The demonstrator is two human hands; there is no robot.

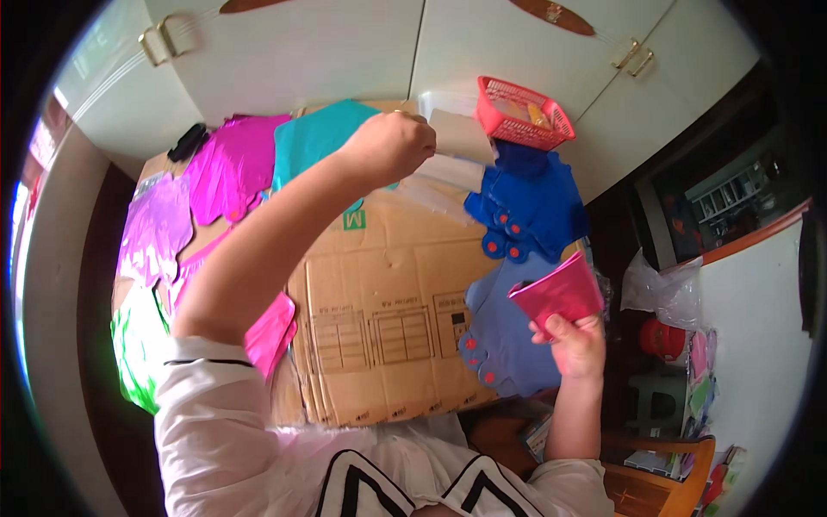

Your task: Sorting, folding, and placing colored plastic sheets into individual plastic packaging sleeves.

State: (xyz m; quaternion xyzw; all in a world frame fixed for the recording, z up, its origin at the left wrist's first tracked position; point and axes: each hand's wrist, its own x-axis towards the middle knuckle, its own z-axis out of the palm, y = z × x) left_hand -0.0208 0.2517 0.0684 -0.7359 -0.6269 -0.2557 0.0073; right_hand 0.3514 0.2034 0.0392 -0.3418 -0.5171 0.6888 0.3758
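Brown printed cardboard [379,345], partly covered; right hand [573,345], thumb and fingers pinching a folded pink piece [562,295] (flat, glossy, straight-edged) above a grey-blue piece [508,345]; left hand [392,146], curled closed, contents impossible to tell, forearm [267,250] partly hiding a teal piece [314,138]; pink-red basket [517,131], contents hard to make out; pale cabinet doors [319,52] behind.

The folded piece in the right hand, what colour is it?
Pink; the folded piece shows best in the head view.
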